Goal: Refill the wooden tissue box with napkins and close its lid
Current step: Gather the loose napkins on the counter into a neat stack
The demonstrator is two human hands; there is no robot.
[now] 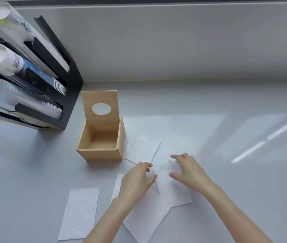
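One wooden box at the middle of the frame, standing on a grey counter, empty inside. One lid, hinged at the far edge, raised upright, with a single round hole through it.

White napkins lying flat on the counter in the lower middle of the frame, at least four countable: one just right of the box, one long one alone at lower left, one under the two hands, one under the left forearm at the bottom. Overlapping edges among the middle ones, so exact count uncertain.

Two bare hands, both palm down over the middle napkins. Left hand with fingers spread, holding nothing. Right hand with fingers apart and curled, tips near a rumpled bit of napkin; cannot tell whether pinching it.

One black rack at upper left, holding three slanted stacks of cups: two paper, one clear plastic.
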